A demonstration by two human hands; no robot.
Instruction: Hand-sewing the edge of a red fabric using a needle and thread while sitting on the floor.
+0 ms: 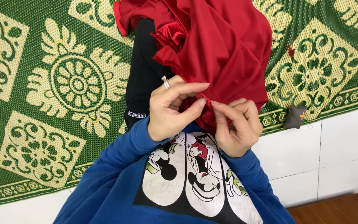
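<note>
Mat (54,83): green and cream woven mat with flower and scroll patterns; it covers most of the view, lying on the floor; its border runs along the lower left and right edges.
Floor (332,153): white tiles showing below and to the right of the mat; a strip of brown wood sits in the bottom right corner.
Sweatshirt (112,186): blue, long-sleeved, with a black and white cartoon print on the chest; it fills the bottom centre; both sleeves rise toward the hands.
Cloth (228,45): shiny red fabric, bunched and folded; it hangs from the top centre down to the hands, over a black trouser leg (143,70); its lower edge is gathered between both hands, just above the chest.
Left hand (172,110): palm side turned inward; thumb and forefinger drawn narrow, pinching a fold of the cloth edge; a ring (166,83) sits on one finger near the top of the hand.
Right hand (237,126): curled, fingers (222,108) closed on the same cloth edge, nearly touching the left fingertips; whether it holds a needle cannot be told.
Cushion (295,116): small grey pincushion with an orange mark; it rests on the mat's border, right of the hands, well apart from them.
Scrap (291,50): tiny red bit on the mat, right of the cloth.
</note>
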